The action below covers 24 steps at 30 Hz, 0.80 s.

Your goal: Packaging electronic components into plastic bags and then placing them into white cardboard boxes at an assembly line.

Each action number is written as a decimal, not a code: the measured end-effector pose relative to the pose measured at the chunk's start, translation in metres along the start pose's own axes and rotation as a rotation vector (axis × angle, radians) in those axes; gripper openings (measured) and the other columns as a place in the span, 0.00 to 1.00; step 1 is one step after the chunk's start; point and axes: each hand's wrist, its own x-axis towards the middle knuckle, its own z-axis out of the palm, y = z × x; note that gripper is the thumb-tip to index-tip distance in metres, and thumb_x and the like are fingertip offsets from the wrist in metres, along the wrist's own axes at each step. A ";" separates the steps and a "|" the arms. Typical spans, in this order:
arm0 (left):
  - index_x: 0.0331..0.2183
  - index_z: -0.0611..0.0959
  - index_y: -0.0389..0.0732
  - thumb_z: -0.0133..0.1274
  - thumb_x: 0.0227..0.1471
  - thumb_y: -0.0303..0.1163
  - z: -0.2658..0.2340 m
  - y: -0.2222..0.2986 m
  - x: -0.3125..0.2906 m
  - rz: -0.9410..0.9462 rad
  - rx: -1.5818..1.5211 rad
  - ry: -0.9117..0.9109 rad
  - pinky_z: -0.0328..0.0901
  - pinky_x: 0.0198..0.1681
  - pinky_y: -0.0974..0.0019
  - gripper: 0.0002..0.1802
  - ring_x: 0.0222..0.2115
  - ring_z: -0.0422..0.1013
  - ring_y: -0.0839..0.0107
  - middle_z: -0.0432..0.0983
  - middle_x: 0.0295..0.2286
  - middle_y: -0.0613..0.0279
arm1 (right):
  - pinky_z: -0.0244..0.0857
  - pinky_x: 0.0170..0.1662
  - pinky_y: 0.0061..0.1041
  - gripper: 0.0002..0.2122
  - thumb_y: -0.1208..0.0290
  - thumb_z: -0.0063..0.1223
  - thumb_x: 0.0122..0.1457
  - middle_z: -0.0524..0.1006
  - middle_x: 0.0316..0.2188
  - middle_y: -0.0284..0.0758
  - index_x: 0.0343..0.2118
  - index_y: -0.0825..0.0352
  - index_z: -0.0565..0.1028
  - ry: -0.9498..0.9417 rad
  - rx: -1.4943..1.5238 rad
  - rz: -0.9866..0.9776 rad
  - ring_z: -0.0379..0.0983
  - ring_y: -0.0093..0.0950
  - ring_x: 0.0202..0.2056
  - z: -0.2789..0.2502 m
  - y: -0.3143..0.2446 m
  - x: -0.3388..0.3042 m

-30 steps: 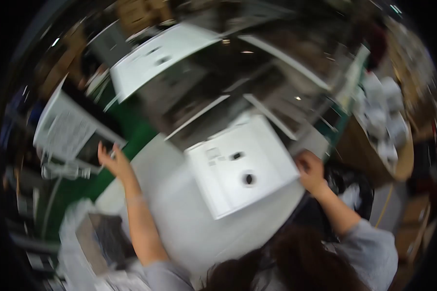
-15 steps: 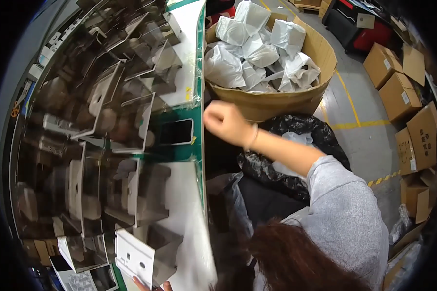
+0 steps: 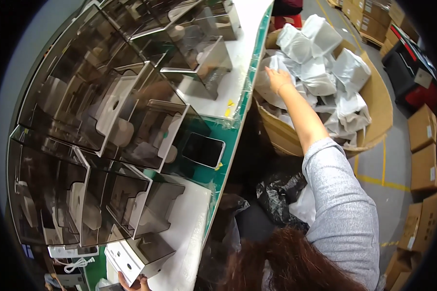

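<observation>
Hovering over a wide cardboard carton, the right hand is open, its fingers stretched forward and slightly bent, with nothing visibly gripped; whether the fingertips touch the white wrapped bundle just below them cannot be told. More wrapped bundles crowd to the right of that hand. Their crumpled covers look thin and soft, perhaps a little slippery, and each seems light enough for one hand; what lies inside is hidden, so a full-palm hold around the body looks safer than a pinch of loose wrapping. Well back from the right hand, at the bottom of the view, the partly cut-off left hand grips the lower edge of a white panel, which rises tilted just above its fingers. That panel looks stiff, fairly light and smooth, likely to scuff; its edges offer the best hold, clear of the dark openings. Smoky dividers stand just beyond it.
</observation>
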 end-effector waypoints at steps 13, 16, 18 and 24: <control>0.52 0.70 0.35 0.60 0.35 0.15 0.033 -0.034 -0.007 0.126 -0.338 0.084 0.69 0.42 0.67 0.38 0.41 0.70 0.67 0.71 0.43 0.56 | 0.62 0.49 0.39 0.15 0.67 0.34 0.63 0.73 0.43 0.47 0.45 0.67 0.71 0.457 0.168 0.107 0.69 0.46 0.45 0.020 0.188 0.033; 0.51 0.70 0.35 0.57 0.37 0.11 0.042 -0.005 -0.028 0.134 -0.357 0.108 0.69 0.42 0.67 0.35 0.41 0.70 0.68 0.70 0.43 0.56 | 0.63 0.50 0.36 0.14 0.72 0.41 0.58 0.76 0.41 0.47 0.43 0.70 0.74 0.463 0.247 0.069 0.71 0.42 0.46 -0.056 0.291 0.031; 0.51 0.70 0.35 0.57 0.37 0.11 0.033 -0.019 -0.038 0.060 -0.477 0.152 0.69 0.43 0.66 0.35 0.43 0.69 0.68 0.69 0.44 0.56 | 0.63 0.47 0.37 0.13 0.74 0.42 0.57 0.75 0.39 0.48 0.44 0.70 0.73 0.645 0.079 0.001 0.71 0.45 0.43 -0.077 0.317 0.050; 0.50 0.72 0.35 0.63 0.38 0.19 0.016 -0.068 0.031 0.138 -0.318 0.309 0.66 0.45 0.69 0.34 0.41 0.70 0.71 0.73 0.42 0.58 | 0.62 0.42 0.36 0.05 0.81 0.43 0.55 0.70 0.32 0.49 0.34 0.73 0.67 0.325 0.072 -0.412 0.67 0.48 0.38 -0.249 0.206 -0.007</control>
